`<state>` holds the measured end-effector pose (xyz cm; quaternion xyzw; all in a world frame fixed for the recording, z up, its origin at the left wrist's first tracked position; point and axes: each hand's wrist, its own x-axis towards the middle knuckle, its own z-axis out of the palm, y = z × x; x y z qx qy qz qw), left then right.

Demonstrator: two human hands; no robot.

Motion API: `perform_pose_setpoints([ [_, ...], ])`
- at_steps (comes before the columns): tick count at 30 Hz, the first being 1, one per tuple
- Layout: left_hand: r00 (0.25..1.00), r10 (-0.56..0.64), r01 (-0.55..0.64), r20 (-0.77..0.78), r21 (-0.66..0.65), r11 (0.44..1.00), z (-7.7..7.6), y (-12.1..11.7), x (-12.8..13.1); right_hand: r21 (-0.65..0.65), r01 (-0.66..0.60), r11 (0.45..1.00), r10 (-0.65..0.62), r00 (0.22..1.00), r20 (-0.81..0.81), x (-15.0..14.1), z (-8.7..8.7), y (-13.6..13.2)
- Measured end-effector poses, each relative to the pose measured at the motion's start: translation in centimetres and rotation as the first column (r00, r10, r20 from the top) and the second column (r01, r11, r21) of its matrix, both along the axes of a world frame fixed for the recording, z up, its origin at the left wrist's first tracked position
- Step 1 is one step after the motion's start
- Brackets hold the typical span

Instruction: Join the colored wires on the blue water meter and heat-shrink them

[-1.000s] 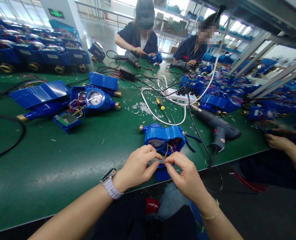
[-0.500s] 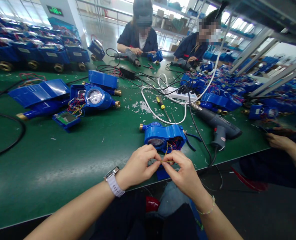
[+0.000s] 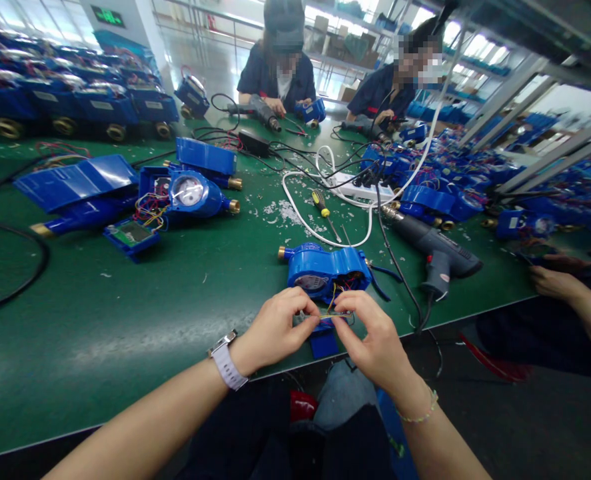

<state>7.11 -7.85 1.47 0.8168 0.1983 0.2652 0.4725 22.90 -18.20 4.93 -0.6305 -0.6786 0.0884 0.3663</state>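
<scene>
A blue water meter (image 3: 320, 270) lies on the green table in front of me, with a brass end on its left and its wiring compartment open on the right. Thin yellow and red wires (image 3: 333, 297) come out of that compartment towards my hands. My left hand (image 3: 278, 330) pinches the wire ends between thumb and forefinger. Beside it, my right hand (image 3: 372, 333) has thumb and forefinger parted around the wires, close to them but not pressed together. Below the fingers a blue cover piece (image 3: 324, 343) sits at the table edge, partly hidden.
Dark-handled pliers (image 3: 381, 283) lie right of the meter, near a heat gun (image 3: 432, 250). Beyond are a screwdriver (image 3: 322, 205), a white power strip (image 3: 362, 189) and plastic scraps. Other meters (image 3: 190, 193) stand left. Co-workers sit opposite; another person's hand (image 3: 558, 281) is at right.
My right thumb and forefinger have come apart from their pinch and shifted slightly right. The left hand stays on the wires. Across the table, a co-worker's hands have moved a little.
</scene>
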Motion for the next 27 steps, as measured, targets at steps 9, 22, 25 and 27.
perform_pose_setpoints([
  [9, 1.000, -0.004, 0.004, 0.027, -0.005, 1.000, 0.00, 0.11, 0.12, 0.039, -0.026, 0.999, 0.017, 0.979, 0.205, -0.44, -0.82, 0.29],
  [22, 0.998, -0.045, 0.050, -0.045, 0.113, 0.992, 0.47, -0.16, 0.05, -0.210, -0.068, 0.975, 0.017, 0.972, -0.236, -0.50, -0.41, 0.37],
  [25, 0.998, -0.043, 0.048, -0.047, 0.105, 0.993, 0.55, -0.05, -0.11, -0.240, -0.059, 0.969, -0.021, 0.948, -0.316, -0.47, -0.37, 0.34],
  [27, 0.997, -0.038, 0.044, -0.061, 0.107, 0.993, 0.53, 0.04, -0.24, -0.254, -0.028, 0.967, -0.072, 0.924, -0.376, -0.34, -0.33, 0.29],
])
